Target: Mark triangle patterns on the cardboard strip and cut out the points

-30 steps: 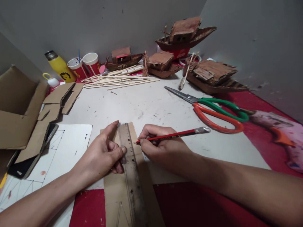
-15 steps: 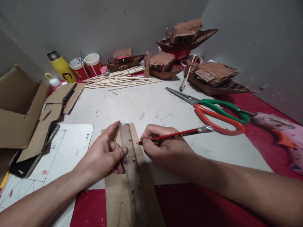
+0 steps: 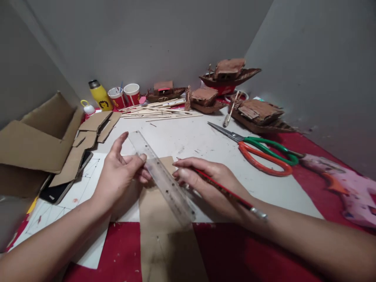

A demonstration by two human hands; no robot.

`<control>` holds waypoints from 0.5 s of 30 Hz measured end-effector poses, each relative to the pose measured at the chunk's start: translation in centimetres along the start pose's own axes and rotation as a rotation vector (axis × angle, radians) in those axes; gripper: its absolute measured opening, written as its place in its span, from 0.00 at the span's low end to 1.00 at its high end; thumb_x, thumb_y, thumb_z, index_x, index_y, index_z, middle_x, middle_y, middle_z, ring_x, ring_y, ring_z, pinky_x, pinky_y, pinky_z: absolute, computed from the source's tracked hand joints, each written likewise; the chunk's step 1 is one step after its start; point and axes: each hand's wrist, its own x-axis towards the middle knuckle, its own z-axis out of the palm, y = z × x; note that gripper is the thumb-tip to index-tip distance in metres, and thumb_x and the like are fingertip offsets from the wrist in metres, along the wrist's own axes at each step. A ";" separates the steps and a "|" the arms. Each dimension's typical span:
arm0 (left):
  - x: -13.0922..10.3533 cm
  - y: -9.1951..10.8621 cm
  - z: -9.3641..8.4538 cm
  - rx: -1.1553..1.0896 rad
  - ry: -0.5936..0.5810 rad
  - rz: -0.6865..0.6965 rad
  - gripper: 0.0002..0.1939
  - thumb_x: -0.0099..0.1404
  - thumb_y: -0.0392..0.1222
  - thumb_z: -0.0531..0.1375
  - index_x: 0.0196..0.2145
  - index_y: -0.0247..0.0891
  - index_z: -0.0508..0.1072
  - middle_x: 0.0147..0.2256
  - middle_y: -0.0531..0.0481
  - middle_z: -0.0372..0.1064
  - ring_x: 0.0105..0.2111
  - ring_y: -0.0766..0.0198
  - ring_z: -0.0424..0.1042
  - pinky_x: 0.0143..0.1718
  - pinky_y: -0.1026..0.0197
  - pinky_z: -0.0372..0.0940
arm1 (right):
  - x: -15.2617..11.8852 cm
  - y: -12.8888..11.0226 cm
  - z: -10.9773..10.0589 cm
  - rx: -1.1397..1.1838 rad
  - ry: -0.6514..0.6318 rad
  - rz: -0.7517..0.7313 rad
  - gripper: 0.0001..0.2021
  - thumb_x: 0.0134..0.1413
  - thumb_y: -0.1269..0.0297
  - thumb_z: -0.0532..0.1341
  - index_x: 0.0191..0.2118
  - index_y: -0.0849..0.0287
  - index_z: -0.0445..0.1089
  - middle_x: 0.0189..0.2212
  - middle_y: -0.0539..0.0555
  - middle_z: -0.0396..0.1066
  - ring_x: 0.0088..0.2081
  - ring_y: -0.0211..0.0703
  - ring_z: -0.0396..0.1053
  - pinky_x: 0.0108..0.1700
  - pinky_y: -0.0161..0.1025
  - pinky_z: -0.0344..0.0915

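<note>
My left hand (image 3: 125, 166) grips a clear plastic ruler (image 3: 164, 180) between thumb and fingers, near its far end. The ruler slants over a strip of brown cardboard (image 3: 158, 231), its near end blurred by motion. Faint pencil lines show on the near part of the strip. In my right hand (image 3: 205, 182) is a red and black pencil (image 3: 229, 194), its tip pointing left above the cardboard's right edge and its silvery end resting back toward my wrist. The lower fingers of my right hand are partly hidden.
Scissors (image 3: 255, 150) and a pink glue gun (image 3: 337, 184) lie at right. Behind are wooden sticks (image 3: 161, 111), cardboard model boats (image 3: 258, 113), paper cups (image 3: 131, 94) and a yellow bottle (image 3: 100, 94). A cardboard box (image 3: 35, 145), phone (image 3: 55, 192) and drawn-on paper (image 3: 79, 203) are at left.
My left hand has lifted the ruler and turned it, its far end swinging left. The pencil has tilted, its back end dropping toward my right wrist. The head view has tipped upward.
</note>
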 end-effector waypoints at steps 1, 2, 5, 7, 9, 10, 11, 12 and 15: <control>-0.2 0.2 -0.1 -0.002 0.036 0.027 0.49 0.61 0.34 0.66 0.70 0.33 0.41 0.19 0.55 0.74 0.18 0.63 0.74 0.21 0.68 0.69 | -0.3 -0.3 0.1 -0.052 -0.032 -0.001 0.17 0.59 0.54 0.62 0.48 0.59 0.74 0.36 0.55 0.79 0.35 0.45 0.77 0.36 0.38 0.72; -0.4 0.2 -0.1 -0.006 0.060 0.048 0.49 0.61 0.34 0.66 0.70 0.34 0.41 0.20 0.55 0.74 0.19 0.63 0.74 0.21 0.67 0.70 | -0.5 -0.6 0.3 -0.123 -0.058 -0.014 0.20 0.55 0.54 0.66 0.50 0.59 0.73 0.36 0.56 0.79 0.35 0.46 0.77 0.36 0.39 0.72; -1.1 0.1 0.0 -0.029 0.106 0.098 0.50 0.60 0.36 0.66 0.70 0.35 0.41 0.19 0.56 0.73 0.19 0.63 0.75 0.23 0.67 0.70 | -1.4 -1.5 0.9 -0.382 -0.108 -0.143 0.25 0.49 0.58 0.69 0.53 0.60 0.70 0.38 0.58 0.78 0.36 0.49 0.76 0.38 0.42 0.72; -1.7 0.1 0.0 -0.052 0.128 0.126 0.51 0.60 0.37 0.66 0.71 0.36 0.39 0.19 0.57 0.73 0.19 0.63 0.75 0.23 0.66 0.71 | -1.8 -1.9 1.2 -0.509 -0.112 -0.251 0.24 0.51 0.62 0.66 0.54 0.61 0.69 0.39 0.60 0.78 0.37 0.50 0.76 0.39 0.43 0.72; -2.1 0.1 -0.2 -0.068 0.135 0.123 0.51 0.60 0.37 0.66 0.70 0.36 0.39 0.21 0.56 0.73 0.20 0.62 0.75 0.23 0.65 0.71 | -2.0 -2.0 1.0 -0.582 -0.102 -0.328 0.23 0.53 0.66 0.61 0.56 0.63 0.67 0.39 0.61 0.78 0.36 0.51 0.77 0.38 0.43 0.73; -2.3 0.2 -0.5 -0.068 0.126 0.106 0.50 0.60 0.37 0.66 0.70 0.35 0.39 0.22 0.55 0.74 0.21 0.61 0.76 0.23 0.64 0.71 | -2.0 -1.9 0.7 -0.609 -0.094 -0.358 0.23 0.54 0.67 0.59 0.56 0.64 0.67 0.39 0.61 0.78 0.36 0.51 0.77 0.38 0.43 0.73; -2.5 0.3 -0.9 -0.060 0.113 0.079 0.48 0.61 0.38 0.65 0.70 0.34 0.41 0.24 0.52 0.75 0.21 0.61 0.76 0.24 0.63 0.71 | -1.9 -1.8 0.3 -0.632 -0.086 -0.384 0.22 0.55 0.68 0.57 0.57 0.65 0.67 0.39 0.62 0.78 0.36 0.51 0.77 0.37 0.43 0.73; -2.8 0.4 -1.3 -0.041 0.103 0.053 0.46 0.61 0.40 0.65 0.69 0.34 0.44 0.27 0.50 0.76 0.22 0.61 0.76 0.25 0.62 0.71 | -1.9 -1.7 -0.3 -0.652 -0.073 -0.413 0.22 0.56 0.68 0.56 0.57 0.66 0.66 0.39 0.64 0.78 0.36 0.51 0.78 0.38 0.44 0.74; -4.9 0.5 -2.7 0.089 0.157 0.108 0.36 0.64 0.45 0.64 0.65 0.38 0.55 0.40 0.43 0.76 0.30 0.61 0.77 0.32 0.58 0.73 | -1.9 -1.2 -2.5 -0.704 -0.062 -0.466 0.21 0.57 0.68 0.55 0.56 0.66 0.68 0.43 0.66 0.78 0.40 0.53 0.78 0.41 0.46 0.74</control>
